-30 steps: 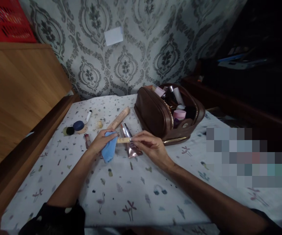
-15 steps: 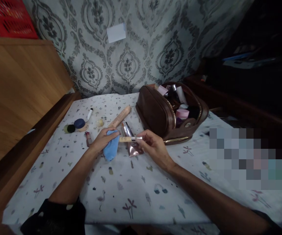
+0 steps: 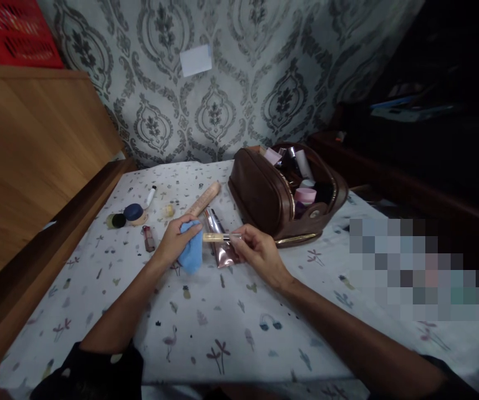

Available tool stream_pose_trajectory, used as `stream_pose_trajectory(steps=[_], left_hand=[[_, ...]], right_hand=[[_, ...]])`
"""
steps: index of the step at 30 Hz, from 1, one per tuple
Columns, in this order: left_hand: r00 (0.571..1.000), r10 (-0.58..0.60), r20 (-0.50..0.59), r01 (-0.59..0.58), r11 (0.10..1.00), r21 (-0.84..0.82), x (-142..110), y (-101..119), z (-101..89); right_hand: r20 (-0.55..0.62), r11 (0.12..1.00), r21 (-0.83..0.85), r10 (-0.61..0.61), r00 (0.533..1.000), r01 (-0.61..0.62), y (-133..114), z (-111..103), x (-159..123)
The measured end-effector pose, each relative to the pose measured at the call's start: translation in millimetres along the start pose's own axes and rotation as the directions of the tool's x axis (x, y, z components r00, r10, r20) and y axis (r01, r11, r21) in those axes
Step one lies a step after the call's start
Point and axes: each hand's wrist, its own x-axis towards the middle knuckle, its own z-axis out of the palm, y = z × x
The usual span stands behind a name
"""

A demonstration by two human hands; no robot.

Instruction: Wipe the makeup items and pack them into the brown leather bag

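My left hand (image 3: 177,238) is closed on a blue cloth (image 3: 191,254), which wraps one end of a slim beige cosmetic tube (image 3: 214,237). The tube's other end, with a silvery band and clear cap, is pinched in the fingers of my right hand (image 3: 260,251). Below the tube a shiny pink squeeze tube (image 3: 226,256) lies on the patterned cloth. A long peach tube (image 3: 206,199) rests just beyond my left hand. Left of that hand lies a small reddish lip gloss tube (image 3: 148,239).
An open brown makeup bag (image 3: 264,194) full of cosmetics stands at the back right. Toward the left sit a blue-lidded jar (image 3: 134,213), a dark-capped green jar (image 3: 116,221), a white tube (image 3: 150,196) and a small yellowish jar (image 3: 168,210). A wooden panel (image 3: 35,150) borders the left side.
The view has shifted slightly. Both hands keep their grip on the cosmetic tube and blue cloth, with the cloth's hanging part a little changed in shape.
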Motion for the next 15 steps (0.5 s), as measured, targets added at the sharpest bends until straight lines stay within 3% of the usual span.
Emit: stream_pose_trajectory(steps=[5,15], left_hand=[[0.996,0.082,-0.034,-0.079,0.993,0.082,-4.3,6.1,3.3],[0.994,0.105,-0.039,-0.099,0.986,0.131,-4.5,3.4,3.0]], right_hand=[[0.025,0.994,0.106,0.027,0.999,-0.029,-3.9,-2.2,1.6],[0.008,0.987,0.158,0.041,0.999,-0.042,2.6,1.7,1.9]])
